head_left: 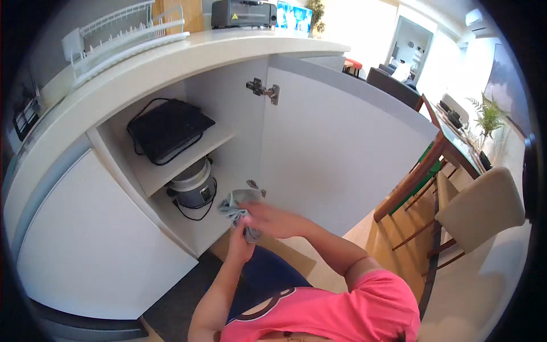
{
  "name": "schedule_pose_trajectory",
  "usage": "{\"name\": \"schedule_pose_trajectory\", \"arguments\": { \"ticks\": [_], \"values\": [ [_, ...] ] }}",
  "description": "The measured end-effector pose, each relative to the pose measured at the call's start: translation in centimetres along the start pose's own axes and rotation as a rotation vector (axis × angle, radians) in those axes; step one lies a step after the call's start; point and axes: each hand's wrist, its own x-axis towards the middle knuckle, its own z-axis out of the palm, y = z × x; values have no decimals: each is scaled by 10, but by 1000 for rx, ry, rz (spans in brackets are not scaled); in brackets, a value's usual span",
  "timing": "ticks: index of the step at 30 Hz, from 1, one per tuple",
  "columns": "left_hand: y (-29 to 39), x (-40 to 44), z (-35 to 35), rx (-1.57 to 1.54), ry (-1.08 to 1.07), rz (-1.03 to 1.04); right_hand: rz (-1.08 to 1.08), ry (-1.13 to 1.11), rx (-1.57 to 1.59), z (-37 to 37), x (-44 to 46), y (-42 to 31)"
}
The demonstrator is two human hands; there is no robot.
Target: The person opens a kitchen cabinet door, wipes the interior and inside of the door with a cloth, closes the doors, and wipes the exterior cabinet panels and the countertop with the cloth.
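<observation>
A crumpled, soft cloth of pale grey-blue fabric (231, 206) is between the two bare hands of the person, in front of the open lower cabinet with white walls (225, 97). The left hand (242, 244) comes from below, and its fingers are closed on the lower, bunched part of the cloth, with the thumb side turned upward. The right hand (274, 220) comes from the right side and lies over the cloth, its back facing up. Its fingers are stretched toward the left, close together, and they touch the cloth; whether they are clamped on it or only pressed against it, I cannot tell, because the palm is hidden. The two hands are very near to each other, and some folds of the cloth stick out beyond the fingers at the upper left. Behind the cloth, on the cabinet bottom, stands a round appliance in grey and white with a thin black cord (196, 191), apart from the hands. Above it, a flat black appliance (168, 128) rests on the white shelf (219, 139). To the right, the wide, plain white door (342, 142) stands open on its metal hinges (265, 90).
</observation>
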Motion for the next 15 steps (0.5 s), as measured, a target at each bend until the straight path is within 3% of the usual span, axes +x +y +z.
{"name": "schedule_pose_trajectory", "arguments": {
  "ticks": [2, 4, 5, 7, 8, 9, 10, 11, 14, 15],
  "values": [
    [9, 1, 12, -113, 1, -79, -337, 128, -751, -22, -8, 4],
    [30, 1, 26, -134, -12, -132, -310, 432, -655, -86, -32, -34],
    [37, 3, 36, -8, 72, -66, -257, 663, -793, -119, -38, -41],
    [58, 9, 65, 103, 105, -13, -349, 1032, -1154, -194, -64, -67],
    [66, 19, 80, 174, 84, 65, -143, 1139, -1240, -230, -79, -75],
    [73, 36, 95, 245, 64, 137, 9, 1199, -1352, -251, -91, -86],
    [78, 62, 109, 330, -13, 200, 100, 1092, -1774, -278, -106, -77],
    [90, 73, 140, 469, 5, 314, 233, 1149, -1574, -299, -117, -60],
    [108, 148, 205, 698, -46, 598, 549, 875, -1310, -293, -137, -57],
    [105, 182, 220, 733, -22, 681, 530, 921, -1416, -281, -140, -61]
  ]
}}
